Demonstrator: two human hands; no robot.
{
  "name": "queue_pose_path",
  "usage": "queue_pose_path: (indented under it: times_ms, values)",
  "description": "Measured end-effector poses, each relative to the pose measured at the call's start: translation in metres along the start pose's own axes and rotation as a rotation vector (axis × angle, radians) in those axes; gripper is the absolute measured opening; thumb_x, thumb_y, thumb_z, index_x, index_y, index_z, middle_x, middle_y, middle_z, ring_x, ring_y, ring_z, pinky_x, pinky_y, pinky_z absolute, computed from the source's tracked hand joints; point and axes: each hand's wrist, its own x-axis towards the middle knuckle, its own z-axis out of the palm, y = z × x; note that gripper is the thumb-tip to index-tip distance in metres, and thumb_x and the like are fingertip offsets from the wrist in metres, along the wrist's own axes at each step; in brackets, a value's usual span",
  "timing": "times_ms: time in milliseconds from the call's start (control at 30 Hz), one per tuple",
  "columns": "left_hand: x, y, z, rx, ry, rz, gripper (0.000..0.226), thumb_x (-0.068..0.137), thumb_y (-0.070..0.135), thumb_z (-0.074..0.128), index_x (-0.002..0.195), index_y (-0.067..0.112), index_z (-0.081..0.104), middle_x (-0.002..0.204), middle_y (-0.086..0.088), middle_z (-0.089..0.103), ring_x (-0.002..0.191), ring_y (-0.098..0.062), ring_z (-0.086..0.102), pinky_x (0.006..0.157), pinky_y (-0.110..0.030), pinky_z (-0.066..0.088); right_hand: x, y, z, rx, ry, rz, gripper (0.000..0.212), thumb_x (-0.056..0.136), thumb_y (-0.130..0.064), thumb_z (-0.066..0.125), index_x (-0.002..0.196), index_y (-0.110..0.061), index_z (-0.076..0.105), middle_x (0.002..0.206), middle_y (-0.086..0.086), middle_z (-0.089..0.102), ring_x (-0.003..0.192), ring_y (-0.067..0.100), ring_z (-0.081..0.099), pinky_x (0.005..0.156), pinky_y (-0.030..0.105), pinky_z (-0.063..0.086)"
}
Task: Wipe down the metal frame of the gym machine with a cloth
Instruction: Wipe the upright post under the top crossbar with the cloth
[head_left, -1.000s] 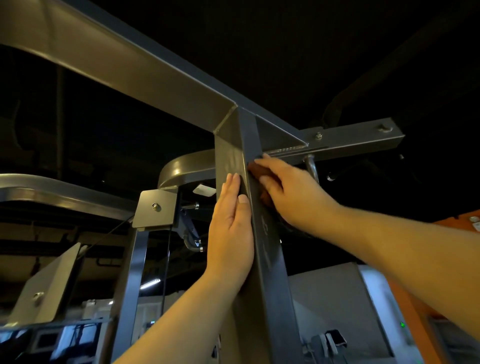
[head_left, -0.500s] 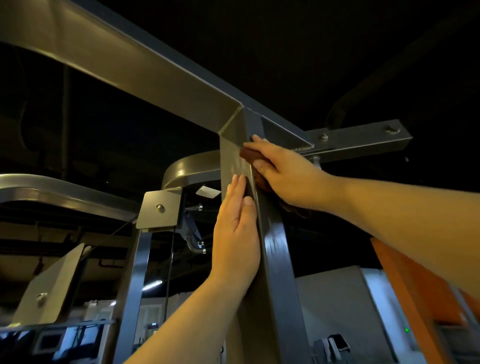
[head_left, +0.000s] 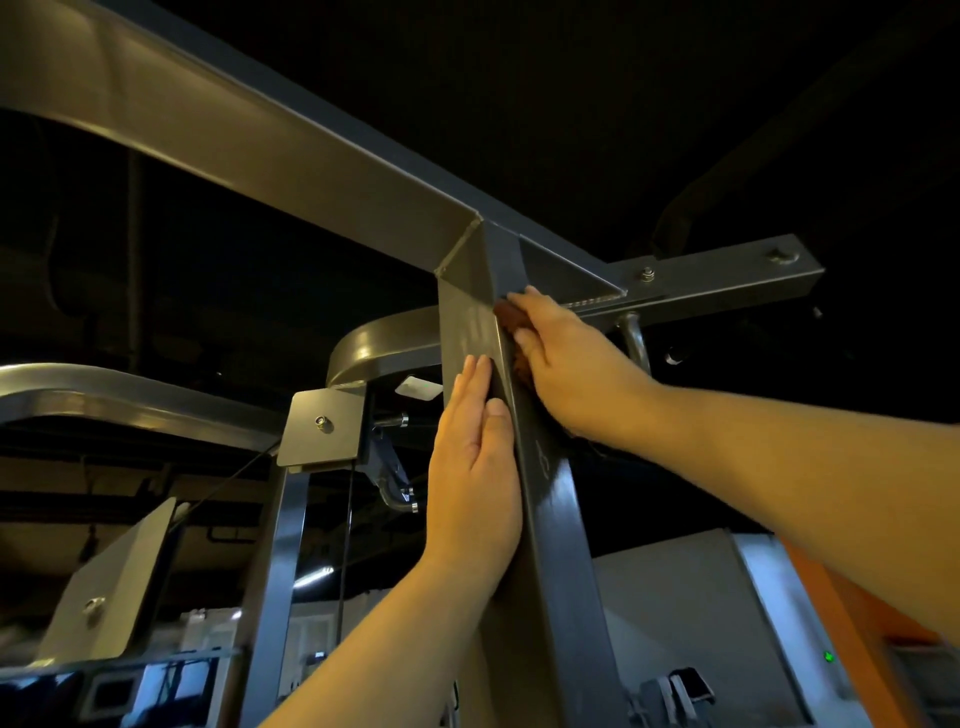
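Observation:
I look up at the grey metal frame of the gym machine. Its upright post meets a slanting top beam at a welded joint. My right hand grips a brown cloth and presses it on the post's right face, just below the joint. Most of the cloth is hidden under the palm. My left hand lies flat on the post's left face, lower down, fingers straight and pointing up.
A bolted cross bar sticks out right of the joint, a metal hook hanging under it. Left of the post are a square bracket plate, a cable and curved bars. An orange panel stands lower right. The ceiling is dark.
My right hand slid the cloth up the post toward the joint, then came slightly back down. My left hand stayed flat on the post.

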Motion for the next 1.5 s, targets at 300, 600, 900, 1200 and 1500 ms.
queue_pose_path:
  times_ms: [300,600,900,1200,1500]
  values:
    - [0.030,0.012,0.002,0.036,0.082,0.045,0.015,0.100,0.011,0.057,0.107,0.023,0.061,0.111,0.007,0.047,0.106,-0.003,0.048,0.103,-0.030,0.043,-0.019,0.014,-0.009,-0.015,-0.117,-0.090,0.052,0.110,-0.023,0.036,0.160,-0.033,0.022,0.170,-0.012,0.010,0.153,0.002,0.004,0.119,0.019,0.005]
    - [0.028,0.009,0.007,-0.088,0.029,-0.003,0.045,0.099,0.032,0.052,0.144,0.035,0.050,0.139,0.010,0.056,0.132,-0.011,0.052,0.116,-0.046,0.041,-0.002,0.013,0.010,-0.016,0.017,-0.065,0.050,0.111,-0.025,0.033,0.160,-0.030,0.024,0.170,-0.007,0.013,0.156,0.011,0.009,0.119,0.023,0.008]
    - [0.026,0.010,0.007,-0.027,-0.002,-0.041,0.045,0.111,0.027,0.044,0.154,0.040,0.041,0.162,0.016,0.037,0.150,-0.006,0.032,0.126,-0.043,0.029,0.039,0.019,-0.016,-0.095,-0.034,-0.076,0.051,0.111,-0.026,0.037,0.161,-0.028,0.026,0.169,-0.002,0.021,0.154,0.019,0.024,0.121,0.031,0.021]
    - [0.030,-0.001,0.005,-0.169,-0.013,-0.050,0.054,0.093,0.039,0.045,0.146,0.039,0.054,0.156,0.006,0.050,0.148,-0.016,0.042,0.124,-0.050,0.030,-0.024,0.017,0.007,0.049,-0.028,-0.232,0.052,0.109,-0.020,0.039,0.157,-0.038,0.030,0.165,-0.021,0.020,0.148,-0.010,0.004,0.115,0.011,0.004]
    - [0.029,0.001,0.005,-0.165,-0.006,-0.063,0.052,0.099,0.032,0.048,0.151,0.038,0.049,0.159,0.009,0.045,0.148,-0.013,0.041,0.125,-0.046,0.032,0.006,0.006,0.006,0.147,0.029,-0.092,0.053,0.111,-0.024,0.037,0.161,-0.033,0.022,0.171,-0.007,0.012,0.156,0.008,-0.001,0.119,0.024,0.001]
